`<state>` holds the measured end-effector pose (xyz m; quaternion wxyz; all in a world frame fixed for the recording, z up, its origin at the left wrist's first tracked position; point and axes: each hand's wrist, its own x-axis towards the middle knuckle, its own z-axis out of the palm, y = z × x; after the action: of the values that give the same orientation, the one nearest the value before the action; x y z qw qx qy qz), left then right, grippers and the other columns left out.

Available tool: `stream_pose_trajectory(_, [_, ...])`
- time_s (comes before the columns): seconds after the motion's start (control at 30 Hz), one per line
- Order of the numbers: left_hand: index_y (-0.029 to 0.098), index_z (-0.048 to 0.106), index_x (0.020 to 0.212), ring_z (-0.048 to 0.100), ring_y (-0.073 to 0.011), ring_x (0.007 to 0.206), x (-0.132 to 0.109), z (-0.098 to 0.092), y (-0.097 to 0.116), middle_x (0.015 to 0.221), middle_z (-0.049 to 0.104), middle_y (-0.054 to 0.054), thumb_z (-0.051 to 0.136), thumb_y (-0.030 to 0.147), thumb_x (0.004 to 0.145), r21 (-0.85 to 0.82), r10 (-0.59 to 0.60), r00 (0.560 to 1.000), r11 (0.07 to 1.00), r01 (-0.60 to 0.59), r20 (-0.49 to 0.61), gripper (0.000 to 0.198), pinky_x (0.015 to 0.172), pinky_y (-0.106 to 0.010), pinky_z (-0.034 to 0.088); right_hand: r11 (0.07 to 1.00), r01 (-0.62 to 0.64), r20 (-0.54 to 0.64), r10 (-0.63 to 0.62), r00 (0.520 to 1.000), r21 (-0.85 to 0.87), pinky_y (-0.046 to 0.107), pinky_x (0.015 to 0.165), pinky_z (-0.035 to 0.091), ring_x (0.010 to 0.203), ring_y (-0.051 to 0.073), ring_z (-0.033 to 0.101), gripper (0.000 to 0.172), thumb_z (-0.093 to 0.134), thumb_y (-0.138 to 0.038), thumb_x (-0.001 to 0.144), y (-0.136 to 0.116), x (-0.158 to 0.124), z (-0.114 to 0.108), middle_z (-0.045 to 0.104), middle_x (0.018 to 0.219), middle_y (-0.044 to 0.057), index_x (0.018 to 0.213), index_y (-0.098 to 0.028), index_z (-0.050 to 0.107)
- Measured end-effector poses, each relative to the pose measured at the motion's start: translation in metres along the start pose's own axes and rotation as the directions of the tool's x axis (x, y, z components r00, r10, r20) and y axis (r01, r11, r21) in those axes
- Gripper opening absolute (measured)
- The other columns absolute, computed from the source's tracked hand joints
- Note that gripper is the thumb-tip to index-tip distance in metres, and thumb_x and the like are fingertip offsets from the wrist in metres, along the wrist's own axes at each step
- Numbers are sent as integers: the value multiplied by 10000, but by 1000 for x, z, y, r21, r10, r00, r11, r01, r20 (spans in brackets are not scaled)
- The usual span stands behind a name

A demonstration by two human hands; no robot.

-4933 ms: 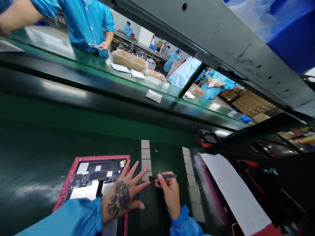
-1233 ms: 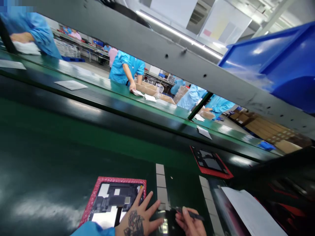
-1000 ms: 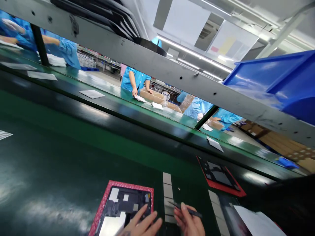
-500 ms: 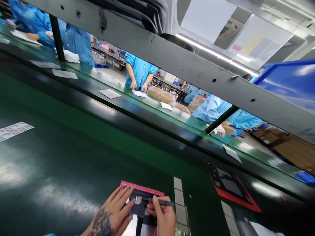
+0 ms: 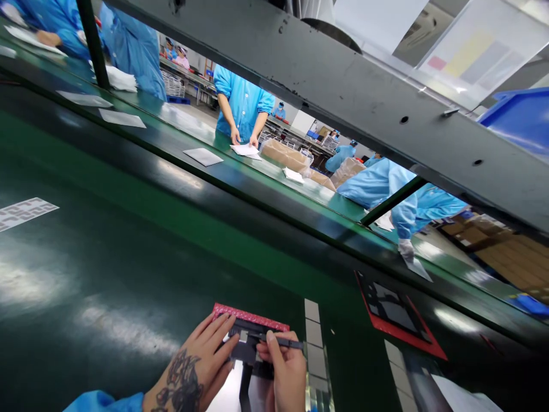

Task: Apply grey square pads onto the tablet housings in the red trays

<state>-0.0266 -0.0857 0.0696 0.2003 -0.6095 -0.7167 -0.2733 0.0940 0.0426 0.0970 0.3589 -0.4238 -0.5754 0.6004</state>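
My left hand (image 5: pixel 199 363), with a tattoo on its back, lies flat with fingers stretched over the left part of a black device part (image 5: pixel 245 350). Beneath that part is a pink bubble-wrap pad (image 5: pixel 253 318), its far edge showing. My right hand (image 5: pixel 286 366) pinches a slim black stick-like tool (image 5: pixel 286 343) between thumb and fingers. The tool's tip points left, close to a small silvery square (image 5: pixel 243 336) on the part; whether it touches cannot be made out. A black strip (image 5: pixel 245 384) runs toward me over a shiny, pale surface.
Right of my hands runs a strip of grey squares (image 5: pixel 315 337). Farther right, a black frame (image 5: pixel 397 312) rests on a red pad (image 5: pixel 429 348). A patterned white sheet (image 5: pixel 28 213) lies left. Beyond, white sheets (image 5: pixel 203 157) lie on a dark belt, with blue-clad co-workers (image 5: pixel 244 106) behind.
The view has shifted slightly. At right, a co-worker's gloved hand has come down onto a white sheet on the belt. My hands keep nearly the same hold on the part and tool.
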Motion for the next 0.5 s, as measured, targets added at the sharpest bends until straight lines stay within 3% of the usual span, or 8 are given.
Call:
stream_pose_trajectory(0.27, [210,608,1155,538,-227,1184,3,-8,-2,1284,585,-75,525,226,832,-14,21,999,1000,-21,32,334,993,-360,462,1000,9,39,-8,999,-24,264,529,541,578,203,652,416,745,-564,706,9,3,-6,637,611,26,719,-174,601])
stream_pose_trajectory(0.5, [200,610,1152,537,-243,1178,4,-6,-3,1277,584,-86,521,207,820,15,35,999,999,-35,23,344,963,-390,479,1000,-10,70,11,998,-21,263,542,541,598,205,652,404,775,-537,682,9,5,-7,639,634,24,726,-175,601])
